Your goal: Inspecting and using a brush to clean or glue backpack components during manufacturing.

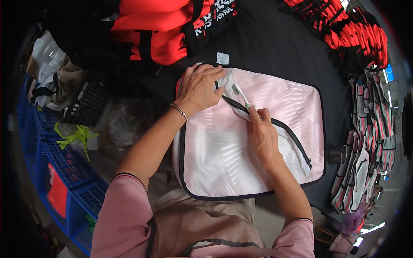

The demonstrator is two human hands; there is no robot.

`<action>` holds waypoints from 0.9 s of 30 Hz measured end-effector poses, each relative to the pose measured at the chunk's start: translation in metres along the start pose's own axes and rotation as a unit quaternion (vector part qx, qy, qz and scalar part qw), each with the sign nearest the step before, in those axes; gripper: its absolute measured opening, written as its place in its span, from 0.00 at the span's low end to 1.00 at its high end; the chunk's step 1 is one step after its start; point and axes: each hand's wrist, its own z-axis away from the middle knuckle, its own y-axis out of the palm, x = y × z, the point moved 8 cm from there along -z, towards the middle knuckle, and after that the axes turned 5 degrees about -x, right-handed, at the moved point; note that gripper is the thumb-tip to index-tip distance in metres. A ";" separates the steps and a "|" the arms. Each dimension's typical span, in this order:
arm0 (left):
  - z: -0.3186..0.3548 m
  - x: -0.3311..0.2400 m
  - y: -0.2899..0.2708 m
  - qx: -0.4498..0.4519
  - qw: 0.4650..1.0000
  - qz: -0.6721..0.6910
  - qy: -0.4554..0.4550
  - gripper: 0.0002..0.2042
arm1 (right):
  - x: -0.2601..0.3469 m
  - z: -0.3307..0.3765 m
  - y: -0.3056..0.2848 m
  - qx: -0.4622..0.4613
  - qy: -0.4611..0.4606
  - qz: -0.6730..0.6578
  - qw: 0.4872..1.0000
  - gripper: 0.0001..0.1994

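A pale pink and white patterned fabric bag with black edging lies flat in front of me. A long black zipper runs diagonally across its upper right, parted so that lighter fabric shows. My right hand is closed round the handle of a toothbrush, its white, bristled head over the fabric beside the zipper's upper end. My left hand lies over the bag's upper left corner, fingers stretched toward the zipper and thumb apart.
The bag rests on a black-covered table. A small white label lies beyond it. Red and black bags are heaped at the far left; more red ones stand far right, above grey striped pieces. Blue crates stand at left.
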 end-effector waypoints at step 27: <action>0.002 0.002 0.003 -0.011 1.000 0.027 -0.007 0.25 | -0.002 -0.030 0.011 -0.003 -0.057 0.053 0.997 0.17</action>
